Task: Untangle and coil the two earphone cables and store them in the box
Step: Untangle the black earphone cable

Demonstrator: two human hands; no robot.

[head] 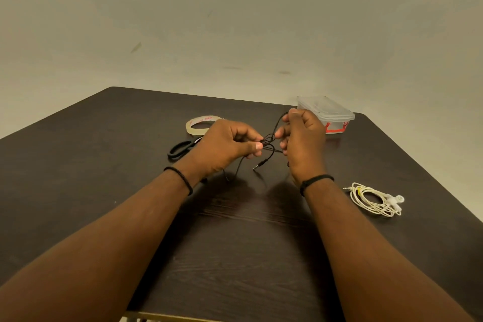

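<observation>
I see left hand [224, 145] and right hand [303, 136] both pinching thin black earphone cable [269, 140], probably knotted, above dark woodgrain bench [235, 230]; coiled white earphones [373, 198] right of it.

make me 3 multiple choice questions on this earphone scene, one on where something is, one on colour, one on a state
1. Where does the white earphone cable lie?
A. on the table to the right of the right forearm
B. inside the box
C. on the tape roll

2. What colour is the cable that both hands hold?
A. white
B. black
C. red

3. What state is the clear plastic box in?
A. lid off, lying on its side
B. lid on, standing on the table
C. held in one hand

Answers:
1. A: the white coil rests on the table, apart from the box and from the tape roll.
2. B: the left hand and right hand pinch the black earphone cable, its plug hanging below.
3. B: the lid sits on top and neither hand touches the box.
</observation>
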